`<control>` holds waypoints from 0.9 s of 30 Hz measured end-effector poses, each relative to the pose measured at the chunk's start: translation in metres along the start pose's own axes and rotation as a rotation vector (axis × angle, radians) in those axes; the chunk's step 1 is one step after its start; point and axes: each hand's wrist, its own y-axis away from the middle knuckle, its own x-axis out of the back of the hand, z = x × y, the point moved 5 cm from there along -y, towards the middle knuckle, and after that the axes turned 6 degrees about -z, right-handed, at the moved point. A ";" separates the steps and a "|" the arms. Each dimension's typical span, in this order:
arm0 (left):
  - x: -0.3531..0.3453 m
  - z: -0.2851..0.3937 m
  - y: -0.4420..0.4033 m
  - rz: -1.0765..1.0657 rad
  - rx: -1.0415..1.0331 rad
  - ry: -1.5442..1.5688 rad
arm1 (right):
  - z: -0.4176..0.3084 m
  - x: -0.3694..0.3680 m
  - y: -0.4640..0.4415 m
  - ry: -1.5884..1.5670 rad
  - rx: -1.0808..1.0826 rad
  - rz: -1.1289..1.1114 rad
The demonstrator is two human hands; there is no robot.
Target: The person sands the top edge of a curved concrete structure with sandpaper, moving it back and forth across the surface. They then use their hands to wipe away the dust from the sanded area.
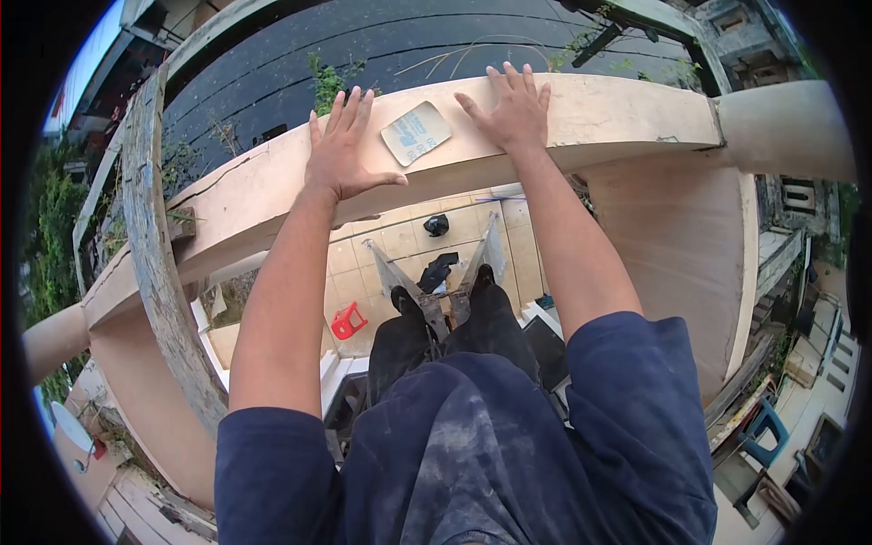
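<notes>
Both my hands lie on the top of a peach-painted concrete beam (627, 104). My left hand (343, 150) is spread with its thumb pointing right, and it holds nothing. Further right, my right hand (510, 113) also rests with its fingers apart and nothing in them. Between the two hands sits a small beige piece of sandpaper (416, 133), its back with blue print facing up. Neither hand touches it.
Below me stands a ladder (395, 266) with my feet on it, high above a tiled floor (350, 254). A red plastic stool (348, 321) and a black bag (436, 225) are down there. A weathered wooden post (150, 209) rises at left. Dark roofing (381, 45) lies beyond the beam.
</notes>
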 end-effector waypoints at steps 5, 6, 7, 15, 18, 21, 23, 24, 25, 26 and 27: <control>0.016 0.021 0.007 0.189 -0.317 -0.071 | -0.010 -0.003 0.013 0.074 -0.160 -0.019; 0.022 0.030 0.010 0.149 -0.441 -0.105 | -0.007 -0.006 0.010 0.043 -0.154 -0.035; 0.026 0.033 0.007 0.138 -0.436 -0.118 | -0.009 -0.004 0.009 0.027 -0.150 -0.040; 0.010 0.056 -0.009 -0.118 -0.599 -0.220 | -0.011 0.001 0.006 0.055 -0.196 -0.075; 0.003 0.059 -0.006 -0.009 -0.524 -0.122 | -0.010 0.000 0.008 0.029 -0.200 -0.078; -0.004 0.080 0.005 0.008 -0.295 -0.098 | -0.007 0.003 0.008 0.043 -0.204 -0.079; -0.003 0.083 0.013 0.016 -0.248 -0.024 | -0.009 0.003 0.009 0.037 -0.179 -0.068; -0.001 0.077 0.016 0.022 -0.192 -0.060 | -0.008 0.002 0.009 0.046 -0.173 -0.070; 0.002 0.068 0.020 0.029 -0.132 -0.098 | -0.008 0.001 0.009 0.038 -0.179 -0.068; 0.007 0.056 0.026 0.020 -0.068 -0.046 | -0.008 0.001 0.008 0.027 -0.183 -0.066; 0.005 0.044 0.034 0.020 -0.056 -0.046 | -0.010 0.001 0.009 0.028 -0.171 -0.068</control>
